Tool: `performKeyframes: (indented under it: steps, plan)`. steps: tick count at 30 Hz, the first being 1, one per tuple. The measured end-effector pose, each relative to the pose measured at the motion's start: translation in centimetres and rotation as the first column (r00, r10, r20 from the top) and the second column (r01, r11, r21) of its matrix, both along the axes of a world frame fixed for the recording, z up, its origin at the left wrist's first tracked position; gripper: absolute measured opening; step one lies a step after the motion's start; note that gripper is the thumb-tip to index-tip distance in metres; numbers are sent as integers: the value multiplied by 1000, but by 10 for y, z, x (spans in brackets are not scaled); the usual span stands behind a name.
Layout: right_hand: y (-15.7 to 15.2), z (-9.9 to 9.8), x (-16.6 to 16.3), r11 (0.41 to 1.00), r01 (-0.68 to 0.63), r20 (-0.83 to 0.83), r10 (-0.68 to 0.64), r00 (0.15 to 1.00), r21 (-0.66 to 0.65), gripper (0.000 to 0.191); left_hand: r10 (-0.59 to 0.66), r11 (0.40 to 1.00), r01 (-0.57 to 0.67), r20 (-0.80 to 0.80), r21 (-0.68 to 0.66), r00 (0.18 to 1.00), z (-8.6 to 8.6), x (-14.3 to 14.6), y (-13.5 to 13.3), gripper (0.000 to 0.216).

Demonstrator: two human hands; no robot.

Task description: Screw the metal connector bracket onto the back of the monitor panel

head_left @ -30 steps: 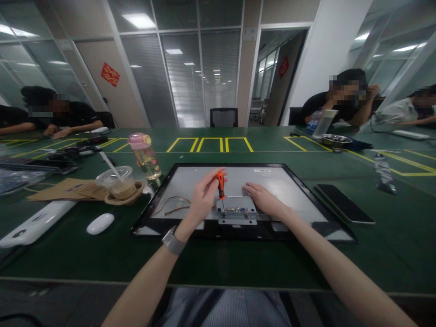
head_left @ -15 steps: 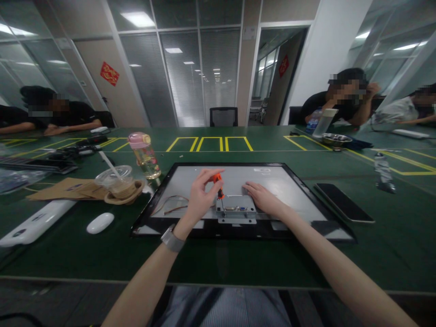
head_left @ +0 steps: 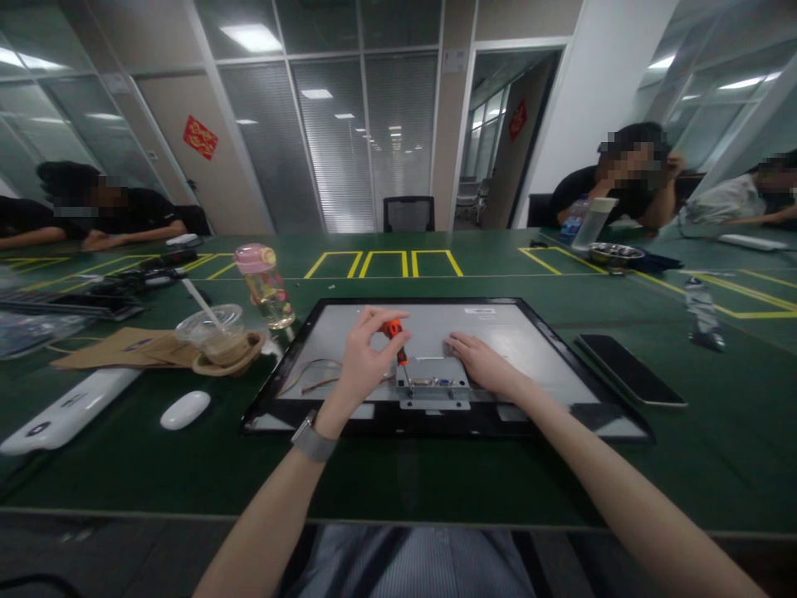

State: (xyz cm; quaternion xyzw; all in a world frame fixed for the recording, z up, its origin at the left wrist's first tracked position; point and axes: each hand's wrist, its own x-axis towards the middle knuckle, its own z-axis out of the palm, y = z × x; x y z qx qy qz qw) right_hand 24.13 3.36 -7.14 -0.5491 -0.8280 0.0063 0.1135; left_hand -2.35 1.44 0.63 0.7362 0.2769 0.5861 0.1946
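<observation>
My left hand (head_left: 367, 353) grips an orange and black screwdriver (head_left: 397, 332) between thumb and fingers. The screwdriver stands nearly upright, its shaft reaching down to the left end of a metal bracket with ports (head_left: 434, 384). Whether the tip sits in a screw is too small to tell. That bracket is on the back of a flat display panel (head_left: 498, 320) with a black frame. My right hand (head_left: 476, 361) lies with fingers stretched out on the panel and bracket's right side. Thin wires (head_left: 320, 363) run across the panel left of the bracket.
Left of the panel are a pink-lidded bottle (head_left: 265, 286), a plastic cup with straw (head_left: 215, 328), a white earbud case (head_left: 185, 410) and a long white device (head_left: 71, 407). A black phone (head_left: 628, 370) lies to the right. Other people sit at the table's far sides.
The screwdriver handle leans slightly more to the left, and my left fingers have shifted a little around it. My right hand stays in place.
</observation>
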Motion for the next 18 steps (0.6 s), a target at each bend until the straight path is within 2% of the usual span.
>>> performKeyframes:
  steps: [6,11,14,18]
  plan:
    - [2,-3,1,999,-27,-20,27,999,24,46,-21,1000,22,49,-22,999,-1,2,-2,11]
    - [4,-6,3,999,-23,-31,24,999,29,47,-159,976,168,69,-138,985,1,5,-8,28]
    - [5,-9,3,999,-14,-33,15,999,28,47,-222,954,239,111,-183,969,-1,7,-10,27]
    - [4,-8,2,1000,-14,-29,15,999,21,47,-135,984,144,90,-104,987,-3,9,-9,17]
